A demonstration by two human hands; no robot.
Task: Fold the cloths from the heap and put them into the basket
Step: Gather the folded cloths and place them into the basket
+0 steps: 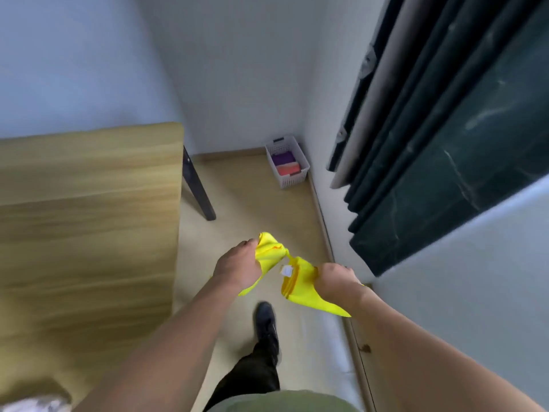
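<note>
We carry a bunched yellow cloth toward the basket, its fold not yet neat.

Our left hand [237, 267] and right hand [335, 281] each have a grip curled tight on the yellow cloth [300, 288], which is twisted between them. The basket [292, 181] sits on the floor well beyond both grips, ahead by the wall, with folded cloths inside; the table [89, 218] lies left. Next, we judge, comes straightening and folding.

A wooden desk [89, 218] with a dark leg [197, 188] stands on the pale floor [252, 209]; dark curtains [416, 129] hang along the right wall.
</note>
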